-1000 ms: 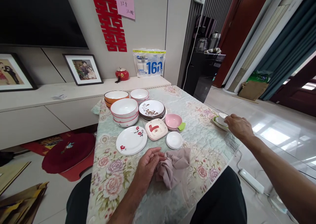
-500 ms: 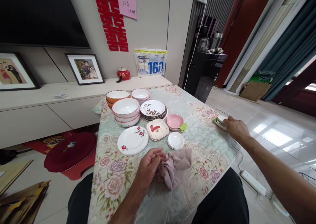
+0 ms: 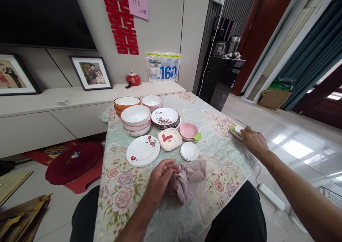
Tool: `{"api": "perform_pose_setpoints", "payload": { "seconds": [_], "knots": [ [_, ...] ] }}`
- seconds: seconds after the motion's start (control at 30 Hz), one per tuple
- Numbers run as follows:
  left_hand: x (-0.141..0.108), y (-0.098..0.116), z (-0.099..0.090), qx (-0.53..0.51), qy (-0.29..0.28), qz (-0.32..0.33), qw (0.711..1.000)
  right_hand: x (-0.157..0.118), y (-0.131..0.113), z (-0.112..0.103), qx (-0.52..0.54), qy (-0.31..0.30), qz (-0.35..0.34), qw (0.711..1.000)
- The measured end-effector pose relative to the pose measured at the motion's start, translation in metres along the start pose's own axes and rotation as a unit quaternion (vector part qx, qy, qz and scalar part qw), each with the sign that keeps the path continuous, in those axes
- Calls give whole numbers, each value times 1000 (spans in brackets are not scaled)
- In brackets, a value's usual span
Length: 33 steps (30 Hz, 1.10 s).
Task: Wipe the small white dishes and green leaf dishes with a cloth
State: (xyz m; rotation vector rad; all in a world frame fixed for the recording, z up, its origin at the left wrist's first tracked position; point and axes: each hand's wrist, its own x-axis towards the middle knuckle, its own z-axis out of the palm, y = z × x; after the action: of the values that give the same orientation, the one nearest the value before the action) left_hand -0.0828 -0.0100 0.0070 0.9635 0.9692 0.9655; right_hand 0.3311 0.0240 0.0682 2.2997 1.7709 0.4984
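Observation:
At the table's right edge, my right hand (image 3: 254,141) has its fingers closed at a small white dish (image 3: 237,130), which sits over a green-edged dish (image 3: 233,129). The hand hides part of both. My left hand (image 3: 161,179) is near the table's front, its fingers curled against a crumpled pinkish cloth (image 3: 188,181). Just behind the cloth lies a stack of small round white dishes (image 3: 189,151). Pink bowls with a green leaf-shaped handle (image 3: 188,130), square plates with a red design (image 3: 170,139) and white plates with red flowers (image 3: 143,151) stand close by.
Farther back are stacked white bowls with pink rims (image 3: 135,115), orange bowls (image 3: 117,108) and brown-flowered plates (image 3: 165,116). A flowered cloth covers the table (image 3: 125,199). A low cabinet (image 3: 80,115) stands behind, a red stool (image 3: 82,178) at left, a power strip (image 3: 271,197) on the floor.
My right hand and the small white dish have shifted very slightly at the table's right edge. The view has moved a little; the left hand stays at the cloth.

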Motion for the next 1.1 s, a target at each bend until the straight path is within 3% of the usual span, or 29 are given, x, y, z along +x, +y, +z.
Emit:
{"api": "perform_pose_setpoints", "payload": {
  "seconds": [0.13, 0.23, 0.33, 0.5, 0.63, 0.8, 1.1],
  "knots": [
    [-2, 4, 2, -1, -4, 0, 1000, -11, -37, -24, 113, 97, 4, 989],
    [-3, 6, 3, 0, -1, -2, 1000, -28, -82, -51, 272, 138, -77, 949],
    [-5, 7, 3, -4, -5, -10, 1000, -46, -126, -76, 357, 68, -137, 922],
    [-6, 8, 2, -18, -10, -2, 1000, -56, -169, -93, 245, -33, -43, 968],
    [-6, 10, 4, -16, -11, 1, 1000, -56, -184, -83, 226, -86, -2, 970],
    [-7, 8, 3, -22, -13, 6, 1000, -57, -191, -69, 234, -85, 14, 968],
    [-9, 8, 2, -104, 8, -16, 994, -57, -184, -63, 284, -55, 5, 957]
  ]
}}
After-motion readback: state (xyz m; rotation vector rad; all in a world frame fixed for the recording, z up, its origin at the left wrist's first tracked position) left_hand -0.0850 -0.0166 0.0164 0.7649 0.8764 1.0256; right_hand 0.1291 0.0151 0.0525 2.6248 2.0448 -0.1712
